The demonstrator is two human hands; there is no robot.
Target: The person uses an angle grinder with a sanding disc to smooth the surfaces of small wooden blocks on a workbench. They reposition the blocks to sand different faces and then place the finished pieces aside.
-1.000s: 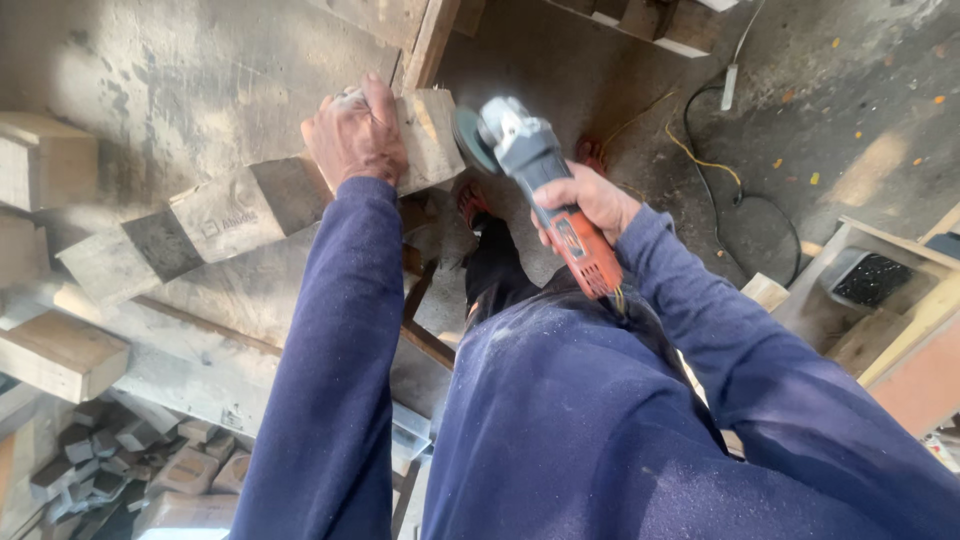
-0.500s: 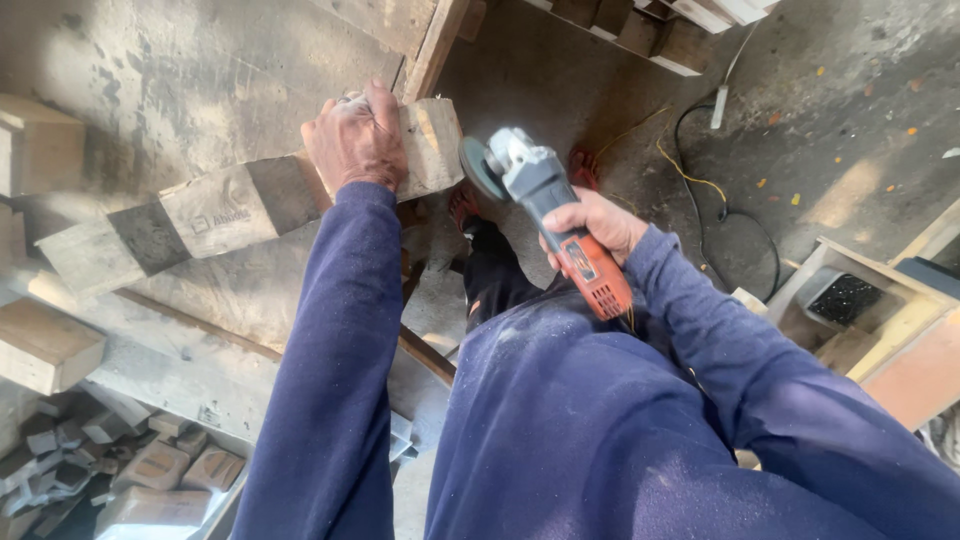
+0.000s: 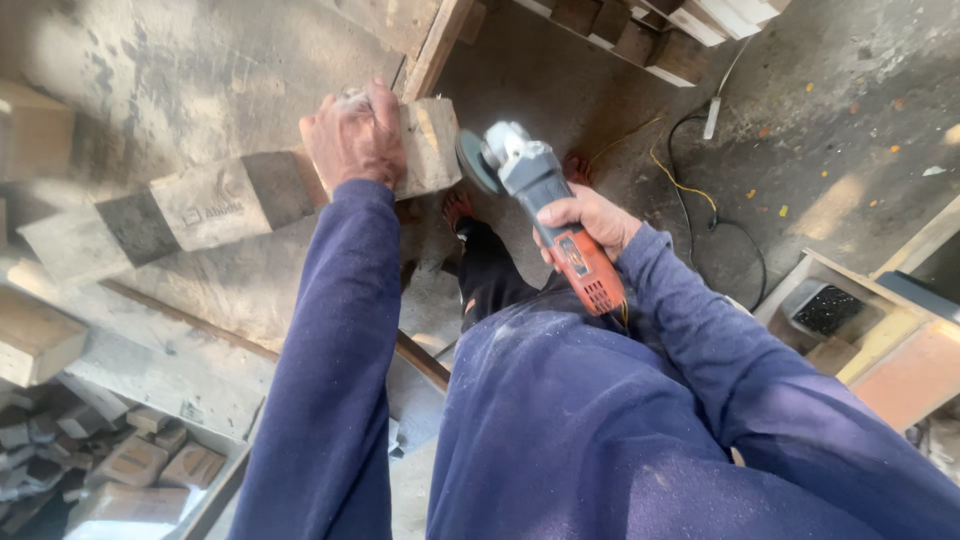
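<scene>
My left hand (image 3: 352, 138) presses down on the right end of a long wooden block (image 3: 215, 203) with dark painted bands, lying on a dusty workbench (image 3: 190, 60). My right hand (image 3: 592, 220) grips the orange and grey body of an angle grinder (image 3: 545, 205). Its disc (image 3: 474, 162) is at the block's cut right end face, touching or nearly touching. Both arms are in dark blue sleeves dusted with sawdust.
Wooden offcuts (image 3: 35, 340) lie at the bench's left edge and several small blocks (image 3: 130, 465) are piled below. A black cable (image 3: 720, 215) and a yellow one (image 3: 680, 170) run across the concrete floor. A wooden box (image 3: 880, 320) stands at the right, timber pieces (image 3: 660, 30) at the top.
The grinder has moved left toward the block's end, its disc now at the end face. My left hand stays on the block.
</scene>
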